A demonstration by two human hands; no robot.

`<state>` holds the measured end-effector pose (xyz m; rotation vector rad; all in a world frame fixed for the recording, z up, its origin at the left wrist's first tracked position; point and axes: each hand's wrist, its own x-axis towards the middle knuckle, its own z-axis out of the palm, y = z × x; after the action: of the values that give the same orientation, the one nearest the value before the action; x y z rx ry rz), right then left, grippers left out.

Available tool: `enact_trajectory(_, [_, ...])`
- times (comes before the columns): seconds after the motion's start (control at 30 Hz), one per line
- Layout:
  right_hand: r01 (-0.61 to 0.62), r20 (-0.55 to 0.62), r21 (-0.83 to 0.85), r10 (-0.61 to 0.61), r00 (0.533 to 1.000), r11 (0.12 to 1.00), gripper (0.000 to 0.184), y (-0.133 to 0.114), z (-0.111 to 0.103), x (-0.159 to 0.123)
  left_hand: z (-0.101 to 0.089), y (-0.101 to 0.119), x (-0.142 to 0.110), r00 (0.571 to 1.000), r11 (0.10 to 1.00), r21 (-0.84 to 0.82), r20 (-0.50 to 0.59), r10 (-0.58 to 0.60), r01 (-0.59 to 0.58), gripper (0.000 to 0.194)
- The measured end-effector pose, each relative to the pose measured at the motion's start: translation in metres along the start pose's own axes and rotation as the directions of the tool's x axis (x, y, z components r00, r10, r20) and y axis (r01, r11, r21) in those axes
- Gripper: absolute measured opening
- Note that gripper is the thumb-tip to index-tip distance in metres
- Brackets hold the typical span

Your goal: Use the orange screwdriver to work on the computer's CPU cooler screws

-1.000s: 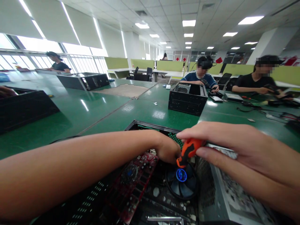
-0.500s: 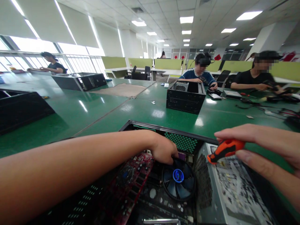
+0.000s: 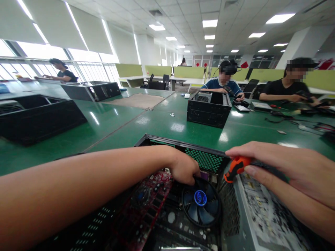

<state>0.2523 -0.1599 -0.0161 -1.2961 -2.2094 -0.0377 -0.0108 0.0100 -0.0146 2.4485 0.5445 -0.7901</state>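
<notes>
An open computer case (image 3: 183, 142) lies in front of me. Inside it sits a round black cooling fan (image 3: 201, 209) with a blue hub label. My left hand (image 3: 184, 169) reaches in with curled fingers at the fan's upper rim; its fingertips are hidden. A red circuit board (image 3: 154, 195) lies below my left wrist. My right hand (image 3: 277, 170) pinches an orange and black screwdriver (image 3: 237, 168) by its handle, above the edge of the metal power supply (image 3: 251, 209). The screwdriver's shaft does not show.
Another black computer case (image 3: 209, 108) stands across the green table (image 3: 146, 129). More cases (image 3: 44, 120) lie at the left. Cables (image 3: 300, 122) and small parts are spread at the right. Co-workers (image 3: 225, 80) sit on the far side.
My right hand has moved left with the screwdriver, closer to the fan. My left hand stays at the fan's rim. The view has shifted slightly.
</notes>
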Motion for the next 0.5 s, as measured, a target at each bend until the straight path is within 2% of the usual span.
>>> enact_trajectory(0.27, [-0.008, 0.015, 0.010, 0.008, 1.000, 1.000, 0.048, 0.0066, 0.0116, 0.0063, 0.0018, -0.0046, 0.0014, 1.000, 0.999, 0.027, 0.022, 0.021, -0.022, 0.033])
enact_trajectory(0.5, [-0.015, 0.013, 0.020, 0.015, 1.000, 1.000, 0.047, 0.0072, 0.0055, 0.0053, 0.0003, 0.0011, 0.0005, 0.998, 0.998, 0.064, 0.062, -0.008, 0.004, 0.038])
